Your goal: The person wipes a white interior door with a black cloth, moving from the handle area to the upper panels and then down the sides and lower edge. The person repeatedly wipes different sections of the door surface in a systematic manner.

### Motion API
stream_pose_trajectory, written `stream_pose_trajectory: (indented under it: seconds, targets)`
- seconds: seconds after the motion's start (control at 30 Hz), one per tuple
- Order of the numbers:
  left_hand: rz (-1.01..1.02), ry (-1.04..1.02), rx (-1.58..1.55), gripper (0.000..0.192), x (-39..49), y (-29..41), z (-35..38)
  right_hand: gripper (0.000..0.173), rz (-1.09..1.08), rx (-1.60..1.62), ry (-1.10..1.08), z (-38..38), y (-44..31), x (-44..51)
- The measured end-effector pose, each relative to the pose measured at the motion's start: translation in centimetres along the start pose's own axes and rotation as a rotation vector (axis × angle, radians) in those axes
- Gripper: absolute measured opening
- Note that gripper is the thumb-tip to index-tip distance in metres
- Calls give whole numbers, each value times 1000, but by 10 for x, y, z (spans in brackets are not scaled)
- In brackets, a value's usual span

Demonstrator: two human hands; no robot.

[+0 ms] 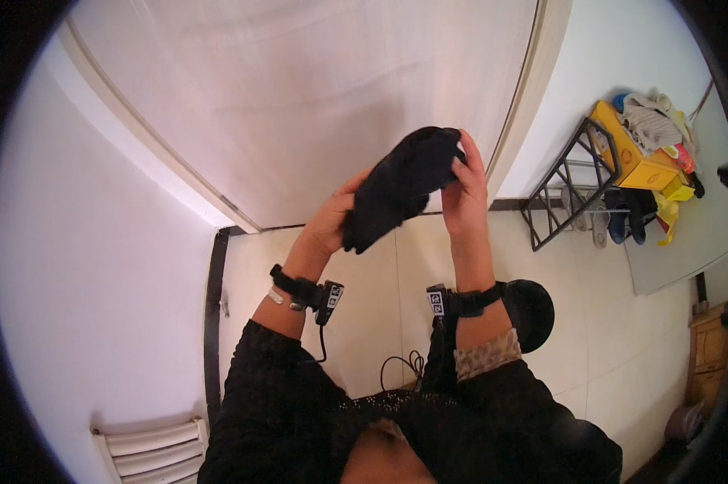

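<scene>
A black, soft cloth item [403, 181], its exact kind unclear, is held up in front of a closed pale door [315, 109]. My left hand [327, 218] grips its lower left end, with the fingers partly hidden behind the fabric. At the upper right end, my right hand [465, 187] pinches it between thumb and fingers. Both wrists wear black straps; a small device [329, 302] is on the left one and another device [438, 300] on the right one. A thin black cable [394, 363] loops below, close to my body.
To the right stands a black metal shoe rack [573, 184] with several shoes [617, 218]. A yellow box [639, 163] and crumpled cloth [651, 124] sit on top. A round black object [530, 316] shows beside my right forearm. White slats [155, 451] stand lower left; a wooden cabinet [709, 351] is far right.
</scene>
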State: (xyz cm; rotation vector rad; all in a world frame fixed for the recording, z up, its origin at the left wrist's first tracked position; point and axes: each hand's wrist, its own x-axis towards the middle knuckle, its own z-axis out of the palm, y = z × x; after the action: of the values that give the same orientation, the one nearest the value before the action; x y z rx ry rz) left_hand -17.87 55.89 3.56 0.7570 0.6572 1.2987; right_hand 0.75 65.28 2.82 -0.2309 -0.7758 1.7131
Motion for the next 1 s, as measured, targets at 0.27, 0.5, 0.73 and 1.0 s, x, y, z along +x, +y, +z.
stream_pose_trajectory:
  seconds: [0.27,0.5,0.73,1.0]
  targets:
    - [279,574,-24,41,-149,24,-74,48,-179,-1114,-558,69,83,-68]
    - [277,751,777,51,-188,24,-51,66,584,-371,-496,107,130,-107]
    - [491,813,590,52,-207,24,-55,75,832,-177,-357,113,156,-120]
    - [418,656,448,59,-206,0,-40,57,901,4,-368,114,188,-138]
